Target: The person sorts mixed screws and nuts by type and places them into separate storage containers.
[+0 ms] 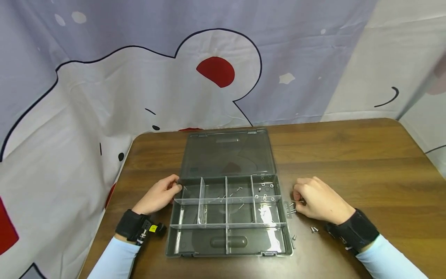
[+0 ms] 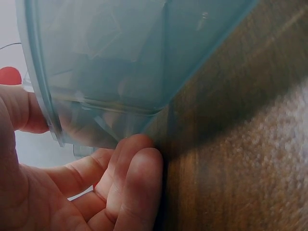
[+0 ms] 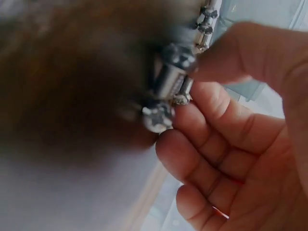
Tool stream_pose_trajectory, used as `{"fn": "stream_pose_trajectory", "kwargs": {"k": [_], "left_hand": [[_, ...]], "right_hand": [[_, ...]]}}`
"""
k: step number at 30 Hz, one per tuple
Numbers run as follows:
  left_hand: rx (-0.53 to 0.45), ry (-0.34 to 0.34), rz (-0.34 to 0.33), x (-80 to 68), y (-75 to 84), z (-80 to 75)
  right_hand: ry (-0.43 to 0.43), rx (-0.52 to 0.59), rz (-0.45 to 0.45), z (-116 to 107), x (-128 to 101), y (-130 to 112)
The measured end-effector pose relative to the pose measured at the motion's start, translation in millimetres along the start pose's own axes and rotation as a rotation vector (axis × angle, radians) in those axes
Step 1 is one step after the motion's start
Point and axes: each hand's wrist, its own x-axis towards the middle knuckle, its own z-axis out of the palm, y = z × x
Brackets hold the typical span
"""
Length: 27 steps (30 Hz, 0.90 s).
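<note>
A grey plastic organizer box [image 1: 228,217] lies open on the wooden tabletop [image 1: 348,162], its lid [image 1: 228,153] folded flat away from the person, its tray split by clear dividers into several compartments. The left hand [image 1: 158,195] grips the box's far-left corner — the left wrist view shows the thumb against the wall and the fingers [image 2: 134,183] curled in beside the base. The right hand [image 1: 318,199] sits just beside the box's right wall, fingers bent over a little cluster of screws [image 1: 292,207]; in the right wrist view the thumb and fingers pinch one or two small bright screws [image 3: 171,79] right at the tabletop, though blur hides exactly how many are caught.

The pinch looks like the weak point: the screws are tiny and smooth, and a grip that takes several at once could let one slip and roll across the tabletop, perhaps off the near edge. More loose screws [image 1: 314,229] lie near the right wrist, where a sweep of the sleeve or wrist strap could scatter them. The far-right compartment [image 1: 266,188] already holds small washers and nuts, and a few screws lie in the middle ones — a careless drop across a low divider could mix the sorts. A jolt from the left hand might shake the contents too.
</note>
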Motion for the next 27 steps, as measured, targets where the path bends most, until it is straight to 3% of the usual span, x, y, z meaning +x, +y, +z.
{"fn": "stream_pose_trajectory", "kwargs": {"k": [4,9,15,21,27], "left_hand": [[-0.004,-0.001,0.007,-0.7,-1.8,0.6],[-0.004,0.002,0.007,0.3,-1.7,0.7],[-0.004,0.002,0.007,1.9,-1.7,0.6],[0.004,0.006,0.009,3.1,-2.1,0.5],[-0.002,0.006,0.001,2.0,-1.2,0.9]], "right_hand": [[-0.038,0.037,0.041,-5,2,1],[0.054,0.131,0.018,-20,2,-2],[0.207,0.234,-0.119,-44,2,-24],[0.359,0.391,-0.336,-61,5,-59],[0.406,0.459,-0.446,-74,8,-86]]}}
